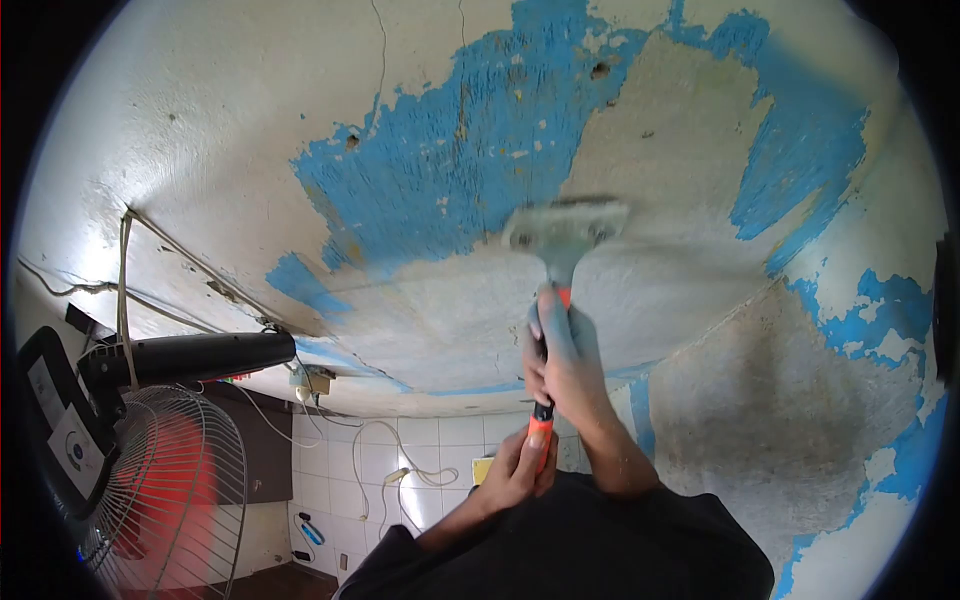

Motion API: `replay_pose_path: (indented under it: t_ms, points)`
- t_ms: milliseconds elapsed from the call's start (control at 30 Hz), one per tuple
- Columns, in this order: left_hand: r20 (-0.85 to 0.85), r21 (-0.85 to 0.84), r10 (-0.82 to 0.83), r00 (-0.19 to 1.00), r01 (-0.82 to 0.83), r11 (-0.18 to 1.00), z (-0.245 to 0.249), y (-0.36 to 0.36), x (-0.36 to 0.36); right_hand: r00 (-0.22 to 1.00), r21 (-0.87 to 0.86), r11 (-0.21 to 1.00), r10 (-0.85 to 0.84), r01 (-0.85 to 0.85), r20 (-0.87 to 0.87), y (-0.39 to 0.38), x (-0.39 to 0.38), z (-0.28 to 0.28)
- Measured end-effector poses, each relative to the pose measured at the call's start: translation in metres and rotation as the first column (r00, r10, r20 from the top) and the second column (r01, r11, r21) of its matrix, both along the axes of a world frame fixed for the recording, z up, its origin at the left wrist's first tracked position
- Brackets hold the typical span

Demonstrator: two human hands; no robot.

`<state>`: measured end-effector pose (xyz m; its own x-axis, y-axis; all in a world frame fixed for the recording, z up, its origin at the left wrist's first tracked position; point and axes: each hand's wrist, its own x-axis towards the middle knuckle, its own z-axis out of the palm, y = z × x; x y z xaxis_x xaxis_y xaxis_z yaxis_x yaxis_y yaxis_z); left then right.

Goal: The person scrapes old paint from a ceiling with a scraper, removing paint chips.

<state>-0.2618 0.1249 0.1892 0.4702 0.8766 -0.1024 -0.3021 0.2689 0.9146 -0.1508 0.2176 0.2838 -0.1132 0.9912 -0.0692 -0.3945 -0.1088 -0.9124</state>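
Note:
A long-handled scraper (567,228) has a wide metal head, slightly blurred, up against the wall (660,130). Blue paint (450,150) and bare grey plaster lie around the head. My right hand (567,350), bluish with dust, is wrapped round the upper handle just below the head. Lower down, my left hand (517,467) grips the orange end of the same handle, close to my black shirt (560,550). Whether the blade's edge touches the wall is hard to make out.
At the left stands a fan (185,480) with a wire cage and red blades. Cables (180,250) run along the wall near it. White tiles (420,440) with a loose white cord (405,470) lie beyond my left arm. Another patch of bare plaster (760,400) is at the right.

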Motion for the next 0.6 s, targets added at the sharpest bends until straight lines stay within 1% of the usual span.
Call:
replay_pose_path:
  t_ms: [67,133,233,300,333,433,467,600]
  points:
    - [-0.032,0.062,-0.019,0.999,0.021,0.998,0.008,0.01,0.003,1.0,0.041,0.999,-0.017,0.016,0.007,0.005,0.003,0.022]
    - [-0.053,0.107,-0.015,0.998,0.02,0.994,0.013,0.011,0.007,1.0,0.032,0.999,-0.021,0.02,0.016,0.003,0.004,0.021]
    - [0.028,0.03,-0.062,0.998,0.061,0.998,-0.002,-0.001,0.001,1.0,-0.007,1.0,-0.016,0.016,0.003,0.0,0.003,-0.001]
    - [0.017,-0.018,-0.067,0.998,0.067,0.998,-0.004,-0.006,-0.002,1.0,-0.049,0.998,-0.023,0.024,0.018,-0.005,0.0,-0.012]
    - [0.019,-0.044,-0.065,0.998,0.065,0.997,-0.004,-0.008,-0.001,1.0,-0.021,1.0,-0.012,0.012,0.011,-0.005,0.001,-0.011]
    - [0.069,-0.015,-0.069,0.995,0.07,0.997,0.006,-0.005,0.007,0.999,-0.06,0.998,-0.035,0.037,0.041,-0.004,0.005,0.007]
    - [0.045,0.01,-0.054,0.998,0.054,0.999,0.006,-0.004,0.011,1.0,-0.042,0.999,-0.006,0.007,0.031,-0.003,0.009,0.005]
    - [0.004,-0.051,-0.092,0.996,0.092,0.994,0.0,-0.01,0.001,1.0,-0.071,0.997,-0.028,0.028,0.004,-0.007,0.006,-0.007]
